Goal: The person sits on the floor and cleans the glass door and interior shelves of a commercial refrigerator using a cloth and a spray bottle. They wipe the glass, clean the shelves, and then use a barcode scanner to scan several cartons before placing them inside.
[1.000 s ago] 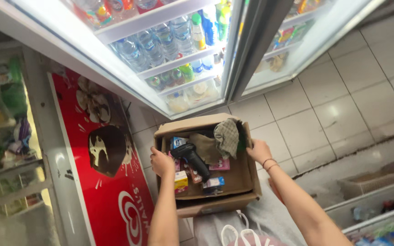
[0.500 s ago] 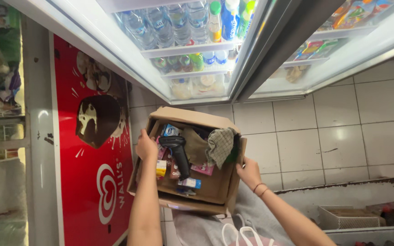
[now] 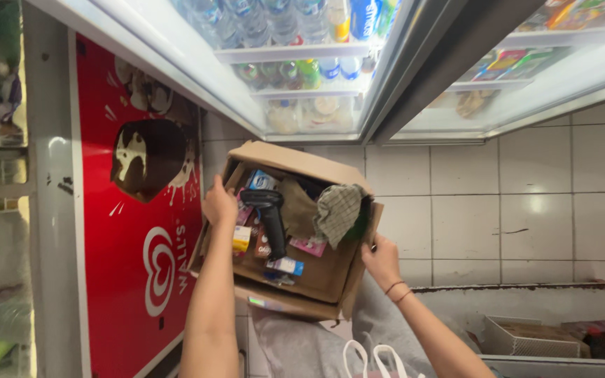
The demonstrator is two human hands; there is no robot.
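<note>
Now I hold the box [image 3: 316,276] between both hands: my left hand [image 3: 220,204] clasps its left wall, my right hand [image 3: 382,260] clasps its right wall, above the tiled floor [image 3: 526,210].

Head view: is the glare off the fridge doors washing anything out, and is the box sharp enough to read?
Head view: the glass fridge doors are brightly backlit, hazing the bottles behind them; the cardboard box and both hands, left hand and right hand, are evenly lit and fairly sharp; frame edges bow slightly.
</note>
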